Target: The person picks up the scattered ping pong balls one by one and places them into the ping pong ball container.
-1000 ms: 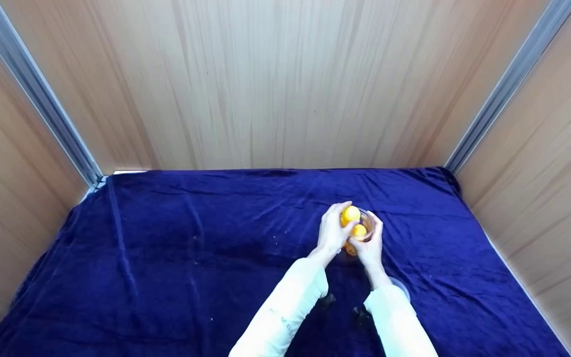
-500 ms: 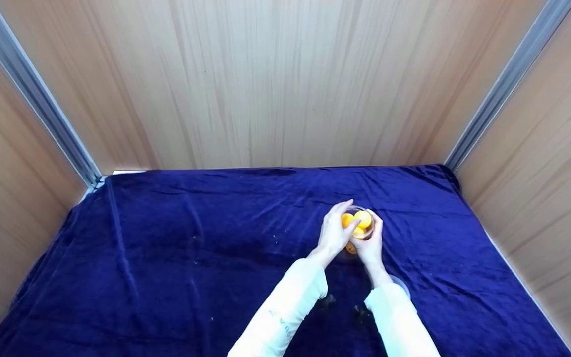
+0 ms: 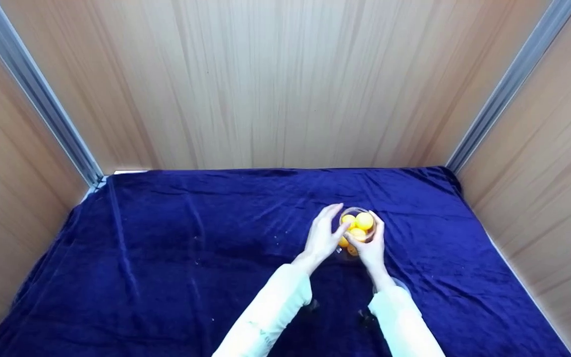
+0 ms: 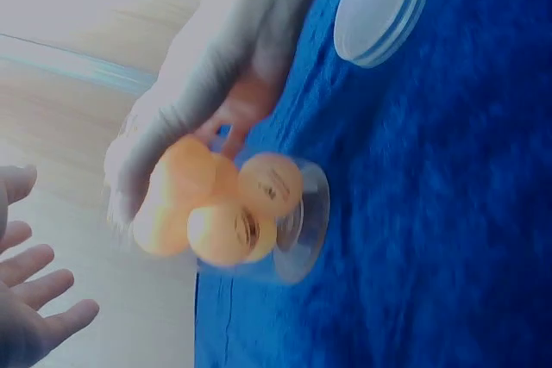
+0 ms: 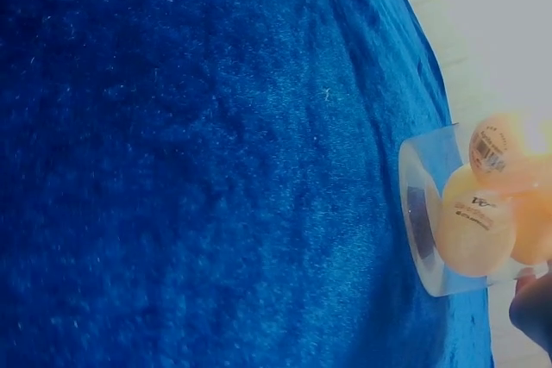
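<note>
A clear plastic jar (image 3: 358, 210) stands on the blue cloth, filled with several orange ping-pong balls (image 3: 364, 221). My right hand (image 3: 371, 252) grips the jar near its rim, thumb on the near side and fingers round the right. Just left of the jar is my left hand (image 3: 321, 239), fingers spread and holding nothing. The left wrist view shows the left hand's fingers (image 4: 34, 277) apart from the jar, and the right hand (image 4: 228, 58) over the jar's top. In the right wrist view, the jar's base (image 5: 417, 221) and printed balls (image 5: 476, 228) appear at the right edge.
A round translucent lid (image 4: 379, 8) lies on the blue cloth (image 3: 191, 258), partly hidden by the right forearm in the head view. Wooden panels (image 3: 275, 84) with metal corner posts (image 3: 42, 94) enclose the back and sides.
My left hand first held a ball over the jar's opening. The ball went in among the others, and the hand has drawn away to the left. The right hand stays on the jar.
</note>
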{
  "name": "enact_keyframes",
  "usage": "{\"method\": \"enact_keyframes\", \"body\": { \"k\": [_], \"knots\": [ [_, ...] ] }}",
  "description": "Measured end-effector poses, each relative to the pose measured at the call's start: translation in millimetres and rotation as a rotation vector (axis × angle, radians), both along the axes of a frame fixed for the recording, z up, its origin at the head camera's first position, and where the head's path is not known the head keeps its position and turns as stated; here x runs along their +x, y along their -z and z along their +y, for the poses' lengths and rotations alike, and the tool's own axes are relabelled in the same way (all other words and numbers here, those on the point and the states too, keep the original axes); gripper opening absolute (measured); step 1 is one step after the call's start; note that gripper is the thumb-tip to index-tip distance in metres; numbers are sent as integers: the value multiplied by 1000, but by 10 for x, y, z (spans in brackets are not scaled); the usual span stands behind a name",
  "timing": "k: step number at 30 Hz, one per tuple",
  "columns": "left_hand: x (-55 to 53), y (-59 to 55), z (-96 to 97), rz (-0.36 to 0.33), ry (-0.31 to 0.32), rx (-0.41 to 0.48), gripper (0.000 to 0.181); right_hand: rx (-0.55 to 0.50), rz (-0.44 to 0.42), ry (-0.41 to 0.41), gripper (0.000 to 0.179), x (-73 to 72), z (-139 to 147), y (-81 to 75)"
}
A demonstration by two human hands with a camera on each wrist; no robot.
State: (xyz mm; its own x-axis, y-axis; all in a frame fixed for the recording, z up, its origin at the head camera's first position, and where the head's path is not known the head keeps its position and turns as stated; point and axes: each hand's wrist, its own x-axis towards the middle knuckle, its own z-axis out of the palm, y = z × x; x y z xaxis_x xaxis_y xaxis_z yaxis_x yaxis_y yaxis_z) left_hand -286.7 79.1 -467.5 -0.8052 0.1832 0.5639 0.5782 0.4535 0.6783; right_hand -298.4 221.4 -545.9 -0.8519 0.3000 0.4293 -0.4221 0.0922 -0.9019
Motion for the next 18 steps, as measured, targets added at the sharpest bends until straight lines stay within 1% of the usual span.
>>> {"method": "enact_keyframes", "body": {
  "k": [2, 3, 6, 8, 10, 11, 13, 15, 17, 18],
  "knots": [
    [19, 6, -76, -26, -18, -36, 44, 12, 5, -1, 81, -9, 30, 33],
    [26, 9, -116, -44, -24, -50, 45, 10, 20, -14, 81, -45, 63, 89],
    [37, 21, -254, -80, -39, -85, 47, 64, 48, -31, 81, -139, 175, 239],
    [45, 30, -355, -93, -47, -106, 48, 120, 48, -36, 81, -209, 259, 342],
    [58, 41, -460, -98, -58, -125, 49, 195, 27, -26, 82, -200, 310, 341],
    [68, 46, -512, -100, -66, -137, 49, 220, -4, -22, 83, -167, 314, 287],
    [88, 57, -617, -100, -81, -155, 49, 295, -67, -9, 87, -63, 299, 119],
    [109, 67, -720, -98, -99, -175, 48, 380, -115, -2, 92, 58, 272, -84],
    [135, 76, -826, -90, -117, -193, 47, 482, -138, 5, 95, 142, 260, -258],
    [148, 82, -879, -81, -123, -198, 47, 529, -120, -1, 96, 159, 270, -315]
  ]
}}
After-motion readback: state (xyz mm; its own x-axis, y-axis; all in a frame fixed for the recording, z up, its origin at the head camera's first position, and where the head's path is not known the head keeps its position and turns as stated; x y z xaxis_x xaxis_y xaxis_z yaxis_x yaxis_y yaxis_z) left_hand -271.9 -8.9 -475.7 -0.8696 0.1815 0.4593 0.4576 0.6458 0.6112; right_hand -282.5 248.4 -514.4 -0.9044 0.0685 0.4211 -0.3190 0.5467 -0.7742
